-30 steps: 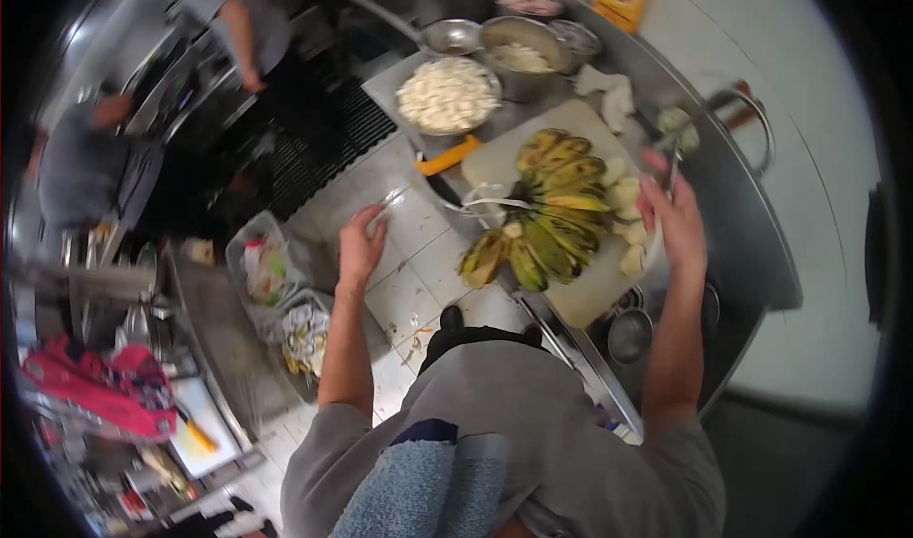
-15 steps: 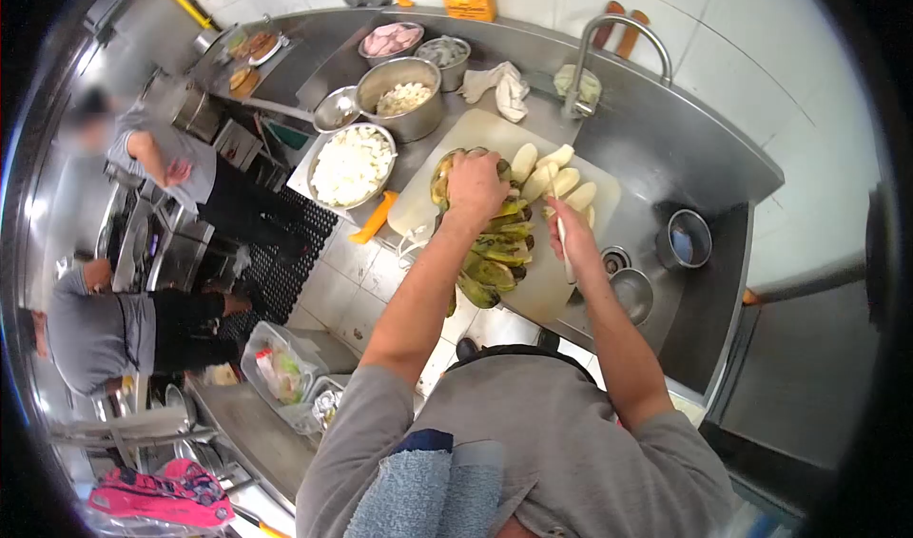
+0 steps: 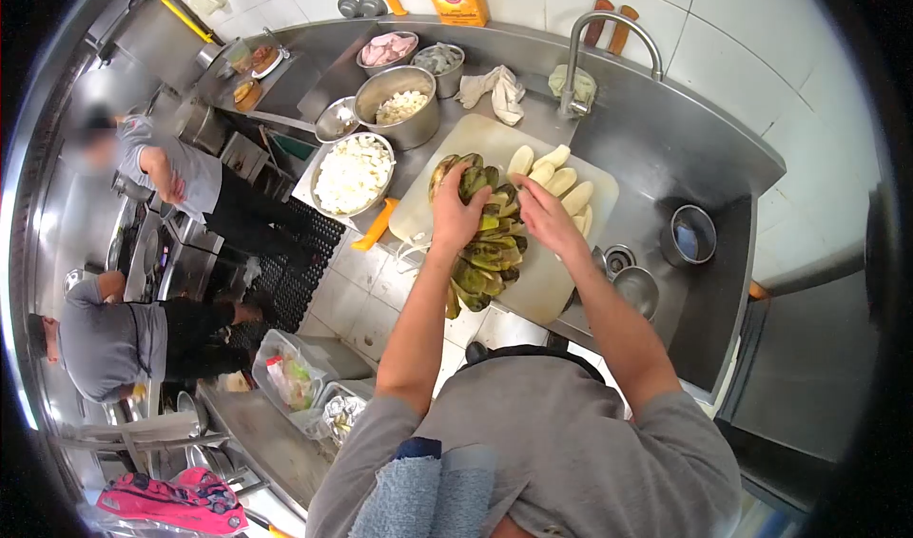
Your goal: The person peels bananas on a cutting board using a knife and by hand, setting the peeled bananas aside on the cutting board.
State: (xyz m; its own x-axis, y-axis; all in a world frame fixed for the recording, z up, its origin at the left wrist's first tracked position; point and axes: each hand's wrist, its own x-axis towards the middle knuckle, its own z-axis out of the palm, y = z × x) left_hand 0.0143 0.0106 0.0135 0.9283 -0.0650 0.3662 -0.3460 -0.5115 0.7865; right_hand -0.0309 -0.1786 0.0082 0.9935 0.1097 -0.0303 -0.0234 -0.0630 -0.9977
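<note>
On the white cutting board (image 3: 542, 286), green-brown plantains (image 3: 490, 253) lie in a heap, their skins blotched dark. My left hand (image 3: 458, 213) grips the heap's far end, fingers on one side and thumb on the other. Close to its right side, my right hand (image 3: 550, 220) is closed, fingertips near the skins. The white-handled knife seen in it earlier is now mostly hidden by the hand. Several pale peeled plantains (image 3: 561, 182) rest beyond my right hand, on the board's right side.
Left of the board stand a bowl of chopped white pieces (image 3: 354, 172) and a steel pot (image 3: 398, 110). An orange handle (image 3: 377, 224) juts over the counter edge. The sink (image 3: 656, 167) with its faucet (image 3: 573, 91) lies right. Two co-workers (image 3: 195, 172) stand at left.
My right hand has moved left and away from me, from the peeled plantains to the unpeeled heap. My left hand has shifted slightly left and its thumb now shows. The knife handle has gone from clear sight.
</note>
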